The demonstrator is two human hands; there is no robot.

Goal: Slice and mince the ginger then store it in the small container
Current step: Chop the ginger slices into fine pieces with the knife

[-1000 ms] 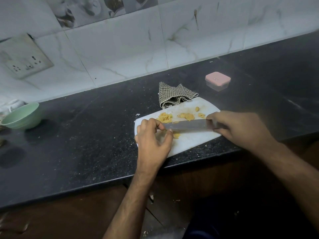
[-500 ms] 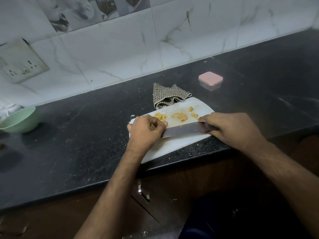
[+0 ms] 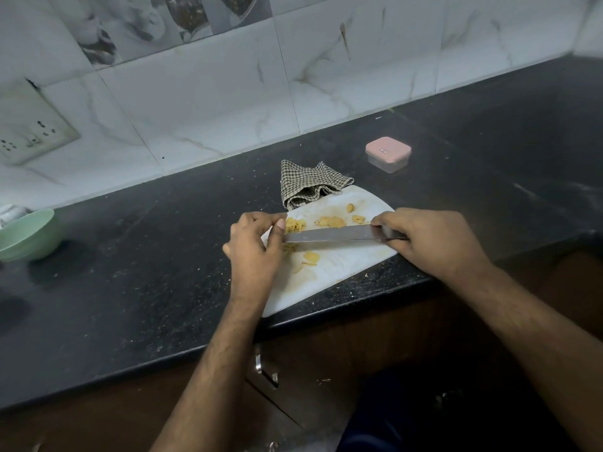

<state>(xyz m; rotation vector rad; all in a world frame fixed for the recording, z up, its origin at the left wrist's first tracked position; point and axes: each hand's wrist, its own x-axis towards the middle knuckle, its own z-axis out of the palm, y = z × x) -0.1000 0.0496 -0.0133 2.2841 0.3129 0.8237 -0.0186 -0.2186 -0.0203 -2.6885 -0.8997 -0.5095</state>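
Note:
On the black counter lies a white cutting board (image 3: 339,272) with yellow ginger pieces (image 3: 329,221) spread over it, some minced near its left end (image 3: 295,224). My right hand (image 3: 430,239) grips the handle of a knife (image 3: 329,235) whose blade lies across the board, pointing left. My left hand (image 3: 254,246) sits at the blade's tip with curled fingers, the thumb against the blade; a ginger slice (image 3: 310,257) lies just below. The small container (image 3: 388,154), with its pink lid on, stands behind the board to the right.
A checked cloth (image 3: 310,184) lies bunched at the board's far edge. A green bowl (image 3: 27,234) stands at the far left of the counter. A wall socket (image 3: 29,132) is on the tiled wall. The board's near corner overhangs the counter edge above a cabinet handle (image 3: 266,370).
My left hand shifted up along the blade's tip toward the minced pile. The knife stayed across the board. A ginger slice below the blade came into sight.

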